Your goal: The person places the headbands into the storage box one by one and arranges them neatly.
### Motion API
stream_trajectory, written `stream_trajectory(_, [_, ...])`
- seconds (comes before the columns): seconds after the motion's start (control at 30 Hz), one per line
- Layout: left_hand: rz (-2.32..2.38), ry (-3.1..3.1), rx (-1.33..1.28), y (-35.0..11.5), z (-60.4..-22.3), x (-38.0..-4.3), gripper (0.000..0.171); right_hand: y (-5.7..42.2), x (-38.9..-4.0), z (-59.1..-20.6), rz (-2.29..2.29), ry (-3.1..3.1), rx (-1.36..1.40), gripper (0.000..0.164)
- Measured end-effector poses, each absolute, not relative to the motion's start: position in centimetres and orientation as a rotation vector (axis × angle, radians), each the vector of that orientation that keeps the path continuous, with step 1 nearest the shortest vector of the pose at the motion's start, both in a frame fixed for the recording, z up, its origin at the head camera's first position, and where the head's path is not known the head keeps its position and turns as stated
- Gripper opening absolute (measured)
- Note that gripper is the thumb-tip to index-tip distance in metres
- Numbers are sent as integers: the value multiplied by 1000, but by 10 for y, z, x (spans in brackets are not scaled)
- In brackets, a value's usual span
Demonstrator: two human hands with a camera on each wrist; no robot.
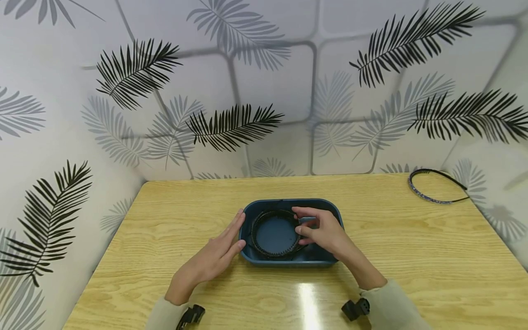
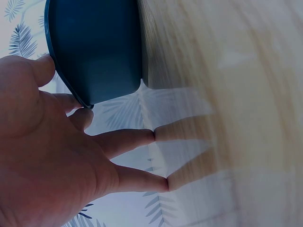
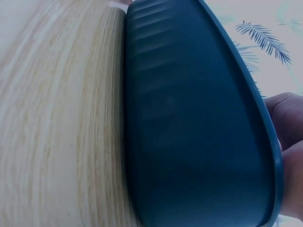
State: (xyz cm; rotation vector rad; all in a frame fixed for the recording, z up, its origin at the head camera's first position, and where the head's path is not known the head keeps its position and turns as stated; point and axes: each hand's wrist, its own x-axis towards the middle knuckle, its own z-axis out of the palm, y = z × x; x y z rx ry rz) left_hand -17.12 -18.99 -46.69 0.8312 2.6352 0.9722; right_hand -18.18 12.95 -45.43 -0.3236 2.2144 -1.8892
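Observation:
A dark blue rectangular tub (image 1: 288, 264) with rounded corners stands on the table. Inside its left part lies a black toothed headband (image 1: 256, 238), curved into a ring; whether more than one is stacked there I cannot tell. My left hand (image 1: 216, 256) rests against the tub's left end, fingers fairly straight, thumb and fingertips touching the rim. My right hand (image 1: 323, 229) reaches over the tub's right side, its curled fingers and thumb at the headband's right edge. In the right wrist view the tub wall (image 3: 199, 118) hides the fingertips.
A second headband (image 1: 431, 199), thin and dark with a blue patterned part, lies at the far right of the wood-grain table (image 1: 173, 220). Behind the table stands a wall (image 1: 272, 87) with a leaf pattern.

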Motion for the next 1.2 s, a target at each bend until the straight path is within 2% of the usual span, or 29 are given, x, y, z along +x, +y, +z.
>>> stream_trajectory(1.2, [964, 2639, 845, -191, -469, -171, 66, 124, -177, -454, -1419, 2675, -389, 49])
